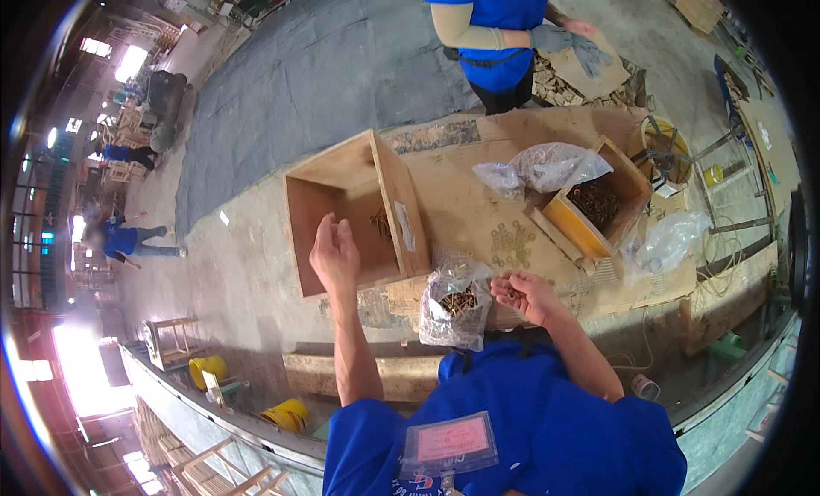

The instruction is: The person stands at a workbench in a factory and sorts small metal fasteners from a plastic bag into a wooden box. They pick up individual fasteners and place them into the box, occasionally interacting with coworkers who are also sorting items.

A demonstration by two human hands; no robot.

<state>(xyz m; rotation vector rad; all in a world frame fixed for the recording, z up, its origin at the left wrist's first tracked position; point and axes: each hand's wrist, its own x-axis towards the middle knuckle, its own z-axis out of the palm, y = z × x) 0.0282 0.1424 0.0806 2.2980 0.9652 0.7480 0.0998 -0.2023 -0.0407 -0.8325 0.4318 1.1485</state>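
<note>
My left hand [334, 255] is raised over the near left part of a large wooden box [401, 218], fingers loosely bent and apart, with nothing visible in them. Inside that box lies a small heap of brownish metal pieces [382, 224]. My right hand [528, 296] is turned palm up with curled fingers, just right of a clear plastic bag [440, 325]. What it holds is too small to make out. Brown screw-like pieces [459, 303] fill part of the bag. Beyond my right hand, several ring-shaped metal pieces [512, 245] lie on the cardboard-covered table [461, 184].
A smaller wooden box [564, 216] of dark metal pieces stands at the right, with plastic bags [559, 164] beside it. Farther right is a yellow bucket [675, 141]. Across the table, a gloved co-worker [500, 47] handles flat pieces. A wooden beam [376, 376] runs near me.
</note>
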